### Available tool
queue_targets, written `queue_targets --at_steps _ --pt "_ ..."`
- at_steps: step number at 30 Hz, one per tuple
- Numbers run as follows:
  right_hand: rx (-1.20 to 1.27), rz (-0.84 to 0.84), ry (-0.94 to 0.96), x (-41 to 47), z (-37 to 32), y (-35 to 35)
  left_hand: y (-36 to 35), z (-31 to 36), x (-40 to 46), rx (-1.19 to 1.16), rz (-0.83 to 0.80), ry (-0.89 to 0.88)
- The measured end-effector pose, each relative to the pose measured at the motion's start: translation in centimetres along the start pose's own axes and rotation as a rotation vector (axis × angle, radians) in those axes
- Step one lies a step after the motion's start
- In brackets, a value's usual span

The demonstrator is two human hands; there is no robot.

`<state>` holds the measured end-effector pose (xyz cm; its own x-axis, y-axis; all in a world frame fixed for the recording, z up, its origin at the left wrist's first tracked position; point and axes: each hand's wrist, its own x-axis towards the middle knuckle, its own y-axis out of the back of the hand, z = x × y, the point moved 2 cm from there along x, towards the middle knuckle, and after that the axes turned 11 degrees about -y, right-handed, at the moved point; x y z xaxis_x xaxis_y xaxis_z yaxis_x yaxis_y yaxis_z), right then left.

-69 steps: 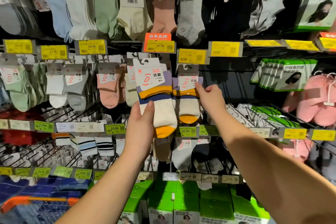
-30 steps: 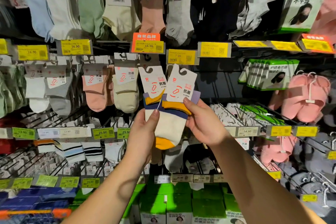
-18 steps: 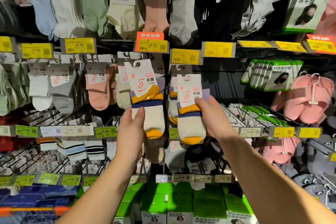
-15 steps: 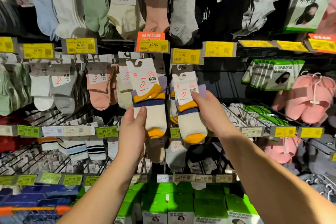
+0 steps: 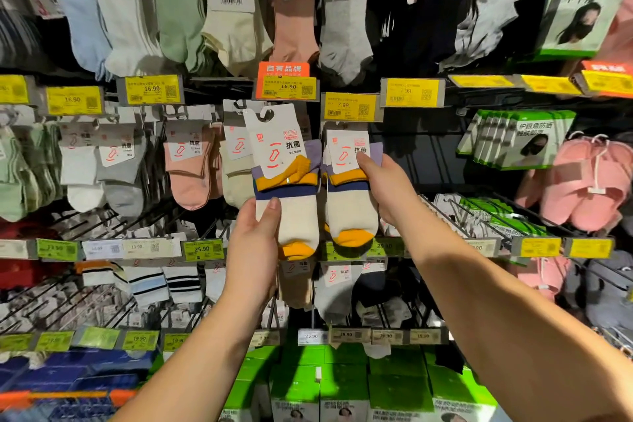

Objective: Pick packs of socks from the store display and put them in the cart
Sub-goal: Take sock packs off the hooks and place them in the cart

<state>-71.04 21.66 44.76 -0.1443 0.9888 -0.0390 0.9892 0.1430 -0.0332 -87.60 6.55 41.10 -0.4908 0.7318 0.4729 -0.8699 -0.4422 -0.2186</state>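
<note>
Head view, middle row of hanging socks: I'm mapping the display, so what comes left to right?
Pale green socks → white socks → grey socks → salmon-pink socks → colour-block pack in left hand → matching pack in right hand → green mask boxes → pink slippers.

Dark wire display rack (image 5: 442,205) carries hanging sock packs (image 5: 186,168) and yellow price tags (image 5: 152,90)

Both held sock packs (image 5: 286,195) (image 5: 349,195) are cream with purple cuffs, mustard and navy stripes, mustard toes; price tags (image 5: 351,107) yellow, boxes (image 5: 342,384) green
</note>
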Motion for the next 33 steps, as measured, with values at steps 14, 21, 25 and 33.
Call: queue_targets --at_steps 14,21,25,33 --pt "-0.544 0.283 -0.041 3.1 0.4 0.2 0.0 0.0 0.3 -0.008 0.012 0.010" --pt "-0.683 0.327 -0.111 4.0 0.7 -0.2 0.0 0.1 0.2 -0.011 0.010 0.018" --pt "-0.708 0.339 -0.126 4.7 0.6 -0.7 0.0 0.2 0.1 0.004 0.010 0.014" --pt "-0.771 0.382 -0.099 4.9 0.4 -0.8 0.2 0.1 0.2 0.024 -0.003 0.025"
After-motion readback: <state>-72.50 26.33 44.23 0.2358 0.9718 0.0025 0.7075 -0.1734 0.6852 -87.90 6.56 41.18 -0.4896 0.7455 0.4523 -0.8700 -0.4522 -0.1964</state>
